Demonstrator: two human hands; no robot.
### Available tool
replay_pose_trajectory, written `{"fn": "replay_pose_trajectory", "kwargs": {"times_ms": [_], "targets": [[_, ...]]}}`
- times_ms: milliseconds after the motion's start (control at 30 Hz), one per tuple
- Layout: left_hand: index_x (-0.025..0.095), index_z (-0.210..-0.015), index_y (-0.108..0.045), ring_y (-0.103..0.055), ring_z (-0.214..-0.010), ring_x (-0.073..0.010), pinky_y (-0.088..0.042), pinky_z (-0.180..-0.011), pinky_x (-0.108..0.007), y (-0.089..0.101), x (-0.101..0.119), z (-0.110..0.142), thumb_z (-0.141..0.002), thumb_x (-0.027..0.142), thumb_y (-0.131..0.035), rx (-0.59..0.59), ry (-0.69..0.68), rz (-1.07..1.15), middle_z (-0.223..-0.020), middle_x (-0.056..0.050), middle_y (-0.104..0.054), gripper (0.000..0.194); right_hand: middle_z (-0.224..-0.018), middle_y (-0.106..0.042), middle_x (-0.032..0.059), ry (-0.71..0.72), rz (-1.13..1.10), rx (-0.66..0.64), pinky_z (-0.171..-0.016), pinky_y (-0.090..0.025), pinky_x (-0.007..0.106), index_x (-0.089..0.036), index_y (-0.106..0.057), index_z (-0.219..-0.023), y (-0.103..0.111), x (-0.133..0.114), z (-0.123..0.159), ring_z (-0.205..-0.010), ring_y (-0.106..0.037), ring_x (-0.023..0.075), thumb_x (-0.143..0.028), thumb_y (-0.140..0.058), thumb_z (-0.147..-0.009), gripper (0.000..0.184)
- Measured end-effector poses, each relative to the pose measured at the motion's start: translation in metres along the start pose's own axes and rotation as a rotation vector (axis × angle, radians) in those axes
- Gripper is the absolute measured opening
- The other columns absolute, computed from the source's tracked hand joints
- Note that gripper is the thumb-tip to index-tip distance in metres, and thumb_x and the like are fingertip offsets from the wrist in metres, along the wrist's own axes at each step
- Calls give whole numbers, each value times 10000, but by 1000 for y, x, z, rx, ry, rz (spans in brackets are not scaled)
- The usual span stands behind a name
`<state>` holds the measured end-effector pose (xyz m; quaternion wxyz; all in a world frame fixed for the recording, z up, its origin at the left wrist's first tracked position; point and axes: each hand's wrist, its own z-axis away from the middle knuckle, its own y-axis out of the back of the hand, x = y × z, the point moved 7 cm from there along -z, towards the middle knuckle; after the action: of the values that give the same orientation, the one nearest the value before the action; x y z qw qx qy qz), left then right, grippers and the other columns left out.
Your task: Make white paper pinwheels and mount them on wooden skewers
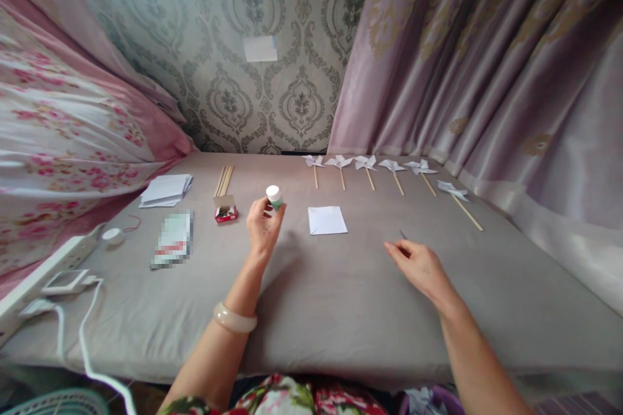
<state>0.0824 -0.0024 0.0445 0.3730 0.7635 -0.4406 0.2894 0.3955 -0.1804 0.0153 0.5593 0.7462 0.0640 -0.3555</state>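
Observation:
My left hand point(264, 225) is wrapped round a small bottle point(274, 197) with a white cap and a greenish body, held up over the cloth. To the right of it a square sheet of white paper point(327, 220) lies flat, with short slits or creases running in from its corners. My right hand point(419, 266) hovers apart from the paper, on its right. Thumb and fingers there are pinched together, and a thin dark pointed thing point(403, 235) sticks up from them; its kind is too small to make out.
Several paper pinwheels point(366, 164) on sticks line the back right. Toward the left are loose wooden sticks point(224, 180), a small red box point(226, 213) of tiny metal pieces, stacked paper point(167, 190), a blurred packet point(173, 237) and a power strip point(48, 272) with white cables.

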Motion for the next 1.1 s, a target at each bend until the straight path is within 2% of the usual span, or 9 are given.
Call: {"fn": "replay_pose_trajectory", "kwargs": {"times_ms": [133,267,367,567,700,767,867,933,1100], "targets": [[180,-822,-648,-576,-721,-141,-459,-643,-245,-29,36,26,-724,367,-667,-247,1,297,-789,-15,-612,211,-838,-719,73,85,-530,-66,-733,-489,306,-174,-698,-835,-30,-41,-15,-781,-648,197,-466,-602,-726,326],[162,-835,-658,-614,-689,-156,-484,-651,-268,-63,52,51,-666,404,-727,-486,225,624,-779,-31,-675,303,-1151,-655,78,72,-889,-138,-823,-499,314,-216,-656,-1030,-53,-75,-23,-988,-620,198,-362,-747,-617,448],[154,-834,-673,-620,-716,-162,-489,-680,-281,-77,56,60,-631,397,-758,-535,319,760,-806,-42,-698,327,-1079,-668,51,34,-1049,-180,-777,-500,293,-228,-646,-1045,-69,-86,-24,-907,-625,169,-344,-785,-589,492],[147,-845,-683,-600,-715,-149,-481,-703,-278,-86,51,65,-656,386,-750,-560,334,737,-808,-40,-696,312,-822,-671,-22,-135,-1250,-152,-609,-454,212,-218,-675,-921,-88,-77,-19,-699,-579,96,-311,-835,-526,436],[138,-943,-666,-619,-782,-181,-494,-722,-301,-91,45,66,-749,425,-669,-691,186,590,-879,-75,-694,346,-771,-670,-27,-222,-1377,-161,-560,-459,184,-200,-679,-885,-91,-68,-21,-631,-573,73,-318,-851,-507,432],[138,-1017,-647,-619,-869,-216,-500,-769,-340,-90,41,66,-786,416,-632,-713,4,368,-977,-109,-684,362,-736,-662,-27,-268,-1410,-136,-523,-467,174,-188,-670,-830,-85,-59,-26,-588,-566,67,-328,-853,-506,397],[133,-1116,-611,-552,-1088,-266,-435,-946,-416,-88,39,72,-851,350,-556,-719,-330,-25,-1156,-151,-633,347,-689,-639,-29,-294,-1412,-49,-479,-479,164,-183,-635,-748,-64,-41,-40,-567,-576,72,-330,-848,-529,339],[131,-1183,-572,-491,-1192,-278,-382,-1014,-439,-91,39,82,-888,336,-494,-769,-464,-205,-1241,-159,-593,368,-719,-649,-22,-276,-1398,17,-478,-490,157,-186,-622,-764,-47,-33,-50,-587,-599,76,-320,-836,-556,327],[138,-1277,-494,-411,-1285,-294,-337,-1048,-452,-98,41,97,-923,417,-393,-813,-535,-410,-1355,-154,-512,461,-673,-632,-30,-242,-1329,112,-465,-488,144,-171,-603,-746,-25,-30,-70,-571,-604,75,-271,-840,-535,333]]}}
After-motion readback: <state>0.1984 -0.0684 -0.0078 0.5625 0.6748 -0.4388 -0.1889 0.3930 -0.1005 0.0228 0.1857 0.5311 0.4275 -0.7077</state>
